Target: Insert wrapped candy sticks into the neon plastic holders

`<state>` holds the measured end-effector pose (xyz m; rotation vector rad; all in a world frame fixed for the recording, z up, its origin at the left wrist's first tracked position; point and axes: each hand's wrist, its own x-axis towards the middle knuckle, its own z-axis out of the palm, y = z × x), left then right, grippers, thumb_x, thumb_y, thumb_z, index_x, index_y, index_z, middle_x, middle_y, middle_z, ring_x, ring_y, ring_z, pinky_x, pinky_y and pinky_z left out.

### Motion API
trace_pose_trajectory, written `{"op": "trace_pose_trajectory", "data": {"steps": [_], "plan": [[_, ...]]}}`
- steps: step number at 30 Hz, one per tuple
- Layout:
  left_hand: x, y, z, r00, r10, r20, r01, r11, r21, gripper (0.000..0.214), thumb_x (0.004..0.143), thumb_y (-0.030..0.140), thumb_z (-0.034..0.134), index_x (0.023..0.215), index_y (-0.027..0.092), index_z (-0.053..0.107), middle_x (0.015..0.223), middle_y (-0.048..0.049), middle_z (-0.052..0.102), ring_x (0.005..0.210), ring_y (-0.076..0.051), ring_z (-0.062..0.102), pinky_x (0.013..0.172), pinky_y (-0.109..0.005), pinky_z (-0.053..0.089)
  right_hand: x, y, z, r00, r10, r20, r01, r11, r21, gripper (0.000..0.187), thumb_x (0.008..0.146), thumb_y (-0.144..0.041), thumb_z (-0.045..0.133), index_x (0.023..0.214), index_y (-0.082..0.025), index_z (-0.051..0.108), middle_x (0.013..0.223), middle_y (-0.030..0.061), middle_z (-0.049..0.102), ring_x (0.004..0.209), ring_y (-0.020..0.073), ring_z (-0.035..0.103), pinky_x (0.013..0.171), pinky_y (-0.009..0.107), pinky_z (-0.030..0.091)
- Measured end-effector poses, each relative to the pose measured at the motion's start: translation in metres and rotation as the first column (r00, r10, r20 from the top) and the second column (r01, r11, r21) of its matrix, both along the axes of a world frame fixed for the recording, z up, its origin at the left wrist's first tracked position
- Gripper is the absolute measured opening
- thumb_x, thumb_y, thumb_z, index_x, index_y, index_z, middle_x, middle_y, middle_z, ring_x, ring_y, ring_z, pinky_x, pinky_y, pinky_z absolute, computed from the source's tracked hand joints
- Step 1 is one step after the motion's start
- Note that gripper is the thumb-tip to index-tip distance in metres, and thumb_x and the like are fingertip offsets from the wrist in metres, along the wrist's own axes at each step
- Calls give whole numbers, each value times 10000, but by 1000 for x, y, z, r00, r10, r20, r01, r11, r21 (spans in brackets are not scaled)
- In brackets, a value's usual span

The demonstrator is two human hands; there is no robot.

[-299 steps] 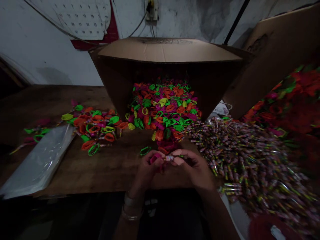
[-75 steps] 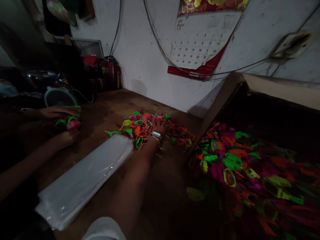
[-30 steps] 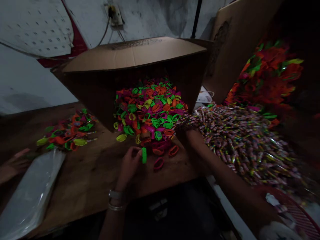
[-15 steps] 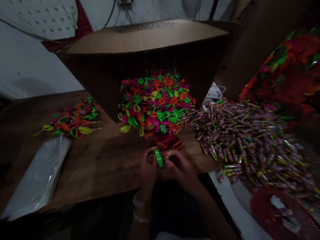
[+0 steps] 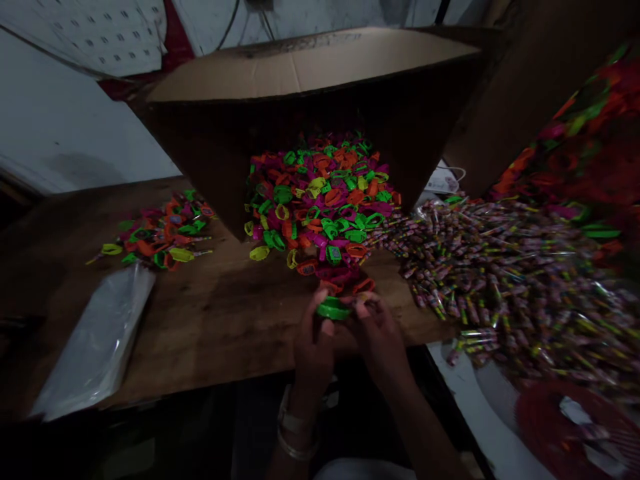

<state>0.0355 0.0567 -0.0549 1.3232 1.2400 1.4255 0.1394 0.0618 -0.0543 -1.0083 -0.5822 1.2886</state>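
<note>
My left hand (image 5: 314, 340) and my right hand (image 5: 380, 337) meet over the near edge of the wooden table (image 5: 210, 327). Both are closed on a small green plastic ring-shaped piece (image 5: 333, 309) held between the fingertips. Whether the right fingers also pinch a thin wrapped stick is too dark to tell. Just beyond the hands lies a heap of green, orange, pink and yellow plastic pieces (image 5: 323, 207), spilling from a tipped cardboard box (image 5: 300, 73).
A wide pile of thin wrapped sticks (image 5: 500, 273) covers the right side. A smaller heap of coloured pieces (image 5: 160, 230) lies at the left. A stack of clear plastic bags (image 5: 100, 340) rests at the near left. A red basket (image 5: 575, 427) sits at lower right.
My left hand picked a green piece from the table edge and my right hand came back from the stick pile to join it. The piece now lies flatter between my fingers.
</note>
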Motion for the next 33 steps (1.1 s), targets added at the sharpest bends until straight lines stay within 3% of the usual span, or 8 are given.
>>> {"op": "trace_pose_trajectory", "data": {"steps": [3, 6, 11, 13, 16, 21, 28, 33], "plan": [[-2, -5, 5, 984, -136, 117, 151, 981, -123, 244, 753, 316, 635, 953, 189, 693, 1261, -128, 613, 1170, -276, 567, 965, -364, 467, 13, 4, 10, 982, -15, 187, -3, 995, 99, 215, 778, -376, 646, 896, -239, 530, 838, 8, 657, 825, 159, 636, 759, 290, 520], [1, -2, 7, 953, -38, 302, 127, 951, -282, 337, 660, 314, 739, 970, 200, 670, 1119, -109, 687, 1041, -243, 637, 877, -331, 511, 12, 2, 15, 946, -13, 323, -53, 979, 195, 146, 811, -342, 599, 889, -240, 531, 829, 6, 641, 813, 152, 627, 755, 278, 513], [5, 1, 4, 791, -45, 610, 403, 789, -464, 534, 603, 390, 786, 1069, 169, 647, 1073, -116, 692, 974, -257, 653, 782, -330, 536, 3, -1, 4, 804, -72, 591, -104, 960, 259, 113, 835, -259, 550, 943, -246, 581, 890, 28, 661, 841, 177, 628, 769, 304, 504], [4, 1, 2, 769, 25, 639, 388, 776, -497, 503, 575, 382, 802, 1007, 162, 665, 1063, -105, 687, 920, -235, 657, 735, -303, 535, 7, 0, 1, 740, -134, 660, -56, 964, 259, 127, 819, -245, 572, 938, -242, 614, 910, 40, 674, 863, 191, 627, 798, 326, 495], [-1, 0, 1, 799, 83, 595, 288, 816, -501, 400, 579, 316, 808, 930, 186, 666, 1071, -57, 664, 874, -162, 635, 697, -228, 508, 18, 1, 5, 803, -117, 584, -9, 978, 208, 112, 797, -275, 615, 902, -239, 633, 862, 25, 689, 819, 182, 637, 759, 309, 509], [-14, 1, 4, 854, -106, 510, 385, 788, -480, 337, 710, 412, 707, 949, 189, 626, 751, 6, 603, 574, -73, 527, 450, -143, 354, 37, -4, 22, 829, 149, 539, -272, 950, 156, 99, 798, -267, 633, 880, -231, 676, 860, 15, 702, 802, 159, 647, 743, 272, 522], [-18, -2, 12, 894, -178, 412, 389, 765, -513, 296, 721, 403, 620, 899, 165, 624, 742, -6, 581, 657, -120, 531, 536, -186, 397, 39, -6, 20, 779, 113, 617, -326, 913, 244, 125, 823, -190, 598, 899, -232, 687, 875, 23, 713, 789, 154, 652, 747, 279, 535], [-21, -2, 17, 947, -269, 174, 320, 819, -475, 258, 722, 380, 632, 876, 173, 628, 779, -7, 596, 718, -133, 520, 626, -209, 411, 37, -7, 18, 694, 36, 719, -362, 881, 305, 220, 818, -77, 565, 922, -233, 681, 874, 24, 715, 816, 150, 654, 741, 260, 522]]}}
